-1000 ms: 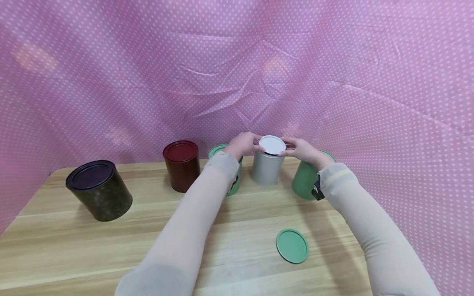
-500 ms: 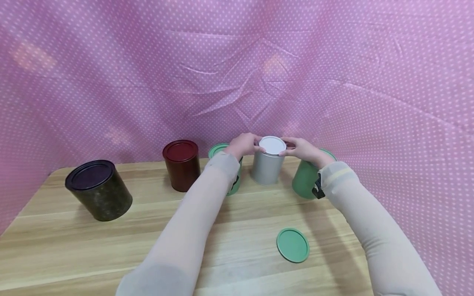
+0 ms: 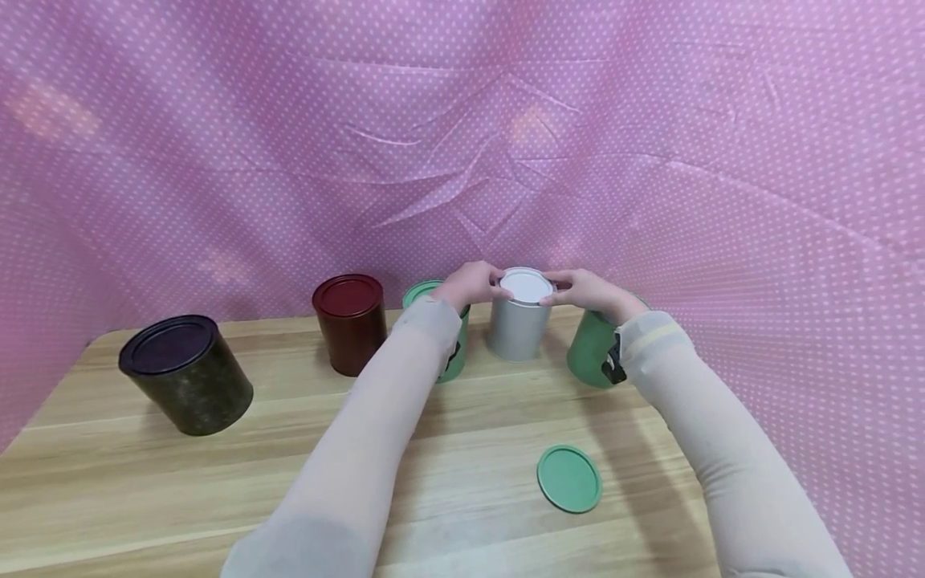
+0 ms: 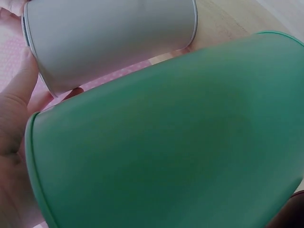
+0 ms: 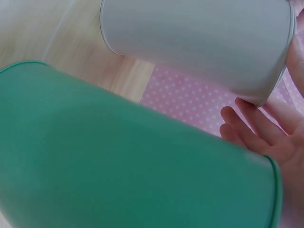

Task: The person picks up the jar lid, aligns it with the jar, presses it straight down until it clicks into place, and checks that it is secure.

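Observation:
In the head view, a white lid (image 3: 526, 286) lies across the mouth of an upright light grey canister (image 3: 516, 333). From the left, my left hand (image 3: 470, 284) pinches the lid's edge between thumb and fingers. My right hand (image 3: 588, 292) grips the opposite edge, thumb toward me. The left wrist view shows the left thumb (image 4: 23, 80) against the rim and a thin dark line under part of the lid. Seen from the right wrist, several fingertips reach the rim of the canister (image 5: 199, 42).
Green canisters stand on both sides, one under the left wrist (image 4: 166, 142), one under the right (image 5: 128, 152). A dark red canister (image 3: 352, 329) and a blackish canister (image 3: 195, 385) are farther left. A green lid (image 3: 569, 479) lies on the wooden table (image 3: 477, 522). Pink dotted cloth (image 3: 462, 160) hangs behind.
The white lid has come down at its near edge; the dark gap seen there a second ago is gone in the head view. Both hands have stayed at its sides.

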The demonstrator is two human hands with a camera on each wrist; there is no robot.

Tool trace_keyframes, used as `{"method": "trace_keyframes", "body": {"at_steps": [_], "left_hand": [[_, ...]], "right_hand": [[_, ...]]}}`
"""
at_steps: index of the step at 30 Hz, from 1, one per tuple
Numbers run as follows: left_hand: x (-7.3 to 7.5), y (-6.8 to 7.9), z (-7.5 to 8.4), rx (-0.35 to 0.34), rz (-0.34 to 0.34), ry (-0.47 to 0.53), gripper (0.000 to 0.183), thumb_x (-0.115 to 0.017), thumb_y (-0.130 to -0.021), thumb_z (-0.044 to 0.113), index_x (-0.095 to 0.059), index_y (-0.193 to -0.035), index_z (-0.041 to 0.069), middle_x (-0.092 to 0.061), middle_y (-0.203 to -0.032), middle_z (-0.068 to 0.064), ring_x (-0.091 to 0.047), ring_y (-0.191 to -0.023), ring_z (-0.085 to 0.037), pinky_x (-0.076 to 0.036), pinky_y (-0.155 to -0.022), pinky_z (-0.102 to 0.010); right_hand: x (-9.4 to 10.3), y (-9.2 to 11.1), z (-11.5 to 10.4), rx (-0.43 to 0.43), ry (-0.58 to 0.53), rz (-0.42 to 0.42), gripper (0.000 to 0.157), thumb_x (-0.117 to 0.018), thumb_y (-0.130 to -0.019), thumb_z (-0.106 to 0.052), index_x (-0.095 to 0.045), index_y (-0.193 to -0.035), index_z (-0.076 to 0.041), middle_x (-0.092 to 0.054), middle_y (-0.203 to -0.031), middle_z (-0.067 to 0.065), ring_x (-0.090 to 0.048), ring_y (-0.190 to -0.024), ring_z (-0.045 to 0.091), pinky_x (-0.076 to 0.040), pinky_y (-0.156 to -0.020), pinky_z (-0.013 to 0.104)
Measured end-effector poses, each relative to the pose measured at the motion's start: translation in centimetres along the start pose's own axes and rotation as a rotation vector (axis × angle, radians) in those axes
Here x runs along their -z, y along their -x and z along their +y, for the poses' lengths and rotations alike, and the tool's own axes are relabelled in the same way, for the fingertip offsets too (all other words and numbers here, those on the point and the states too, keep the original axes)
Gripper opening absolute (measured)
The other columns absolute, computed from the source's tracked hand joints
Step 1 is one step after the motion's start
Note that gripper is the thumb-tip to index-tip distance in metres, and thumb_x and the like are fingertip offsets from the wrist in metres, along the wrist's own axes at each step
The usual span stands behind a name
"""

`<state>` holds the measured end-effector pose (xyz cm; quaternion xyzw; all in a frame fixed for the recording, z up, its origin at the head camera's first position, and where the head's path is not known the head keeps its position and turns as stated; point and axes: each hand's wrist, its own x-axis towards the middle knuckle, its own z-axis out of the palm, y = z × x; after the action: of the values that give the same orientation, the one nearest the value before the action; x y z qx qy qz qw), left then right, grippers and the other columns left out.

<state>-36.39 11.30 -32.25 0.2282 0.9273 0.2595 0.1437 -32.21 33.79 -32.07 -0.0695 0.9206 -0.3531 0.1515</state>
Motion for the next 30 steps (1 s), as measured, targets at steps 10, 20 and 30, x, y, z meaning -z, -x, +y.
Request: {"method": "trace_keyframes", "body": {"at_steps": [10, 20, 30], "left_hand": [[0.19, 0.15, -0.21, 0.008, -0.029, 0.016, 0.06, -0.065, -0.092, 0.039, -0.047, -0.143, 0.013, -0.05, -0.146, -0.005, -0.05, -0.131, -0.021, -0.039, -0.111, -0.037], [0.22, 0.13, -0.42, 0.027, -0.018, 0.041, 0.06, -0.065, -0.092, 0.038, -0.047, -0.143, 0.012, -0.047, -0.148, -0.005, -0.047, -0.135, -0.023, -0.037, -0.112, -0.039], [0.19, 0.39, -0.41, -0.017, -0.018, 0.003, 0.059, -0.063, -0.093, 0.039, -0.047, -0.144, 0.013, -0.046, -0.148, -0.007, -0.046, -0.135, -0.023, -0.038, -0.112, -0.039]], "right_hand": [[-0.03, 0.1, -0.31, -0.052, 0.014, -0.007, 0.075, -0.068, -0.089, -0.039, -0.033, -0.151, -0.017, -0.033, -0.154, 0.019, -0.026, -0.143, 0.041, -0.015, -0.114, 0.065], [0.18, -0.31, -0.06, -0.072, 0.052, -0.015, 0.077, -0.066, -0.088, -0.048, -0.031, -0.152, -0.024, -0.031, -0.155, 0.018, -0.023, -0.144, 0.043, -0.011, -0.114, 0.068], [0.1, -0.34, 0.2, -0.085, 0.067, -0.017, 0.079, -0.066, -0.088, -0.05, -0.029, -0.152, -0.025, -0.026, -0.157, 0.019, -0.021, -0.144, 0.044, -0.01, -0.113, 0.068]]}}
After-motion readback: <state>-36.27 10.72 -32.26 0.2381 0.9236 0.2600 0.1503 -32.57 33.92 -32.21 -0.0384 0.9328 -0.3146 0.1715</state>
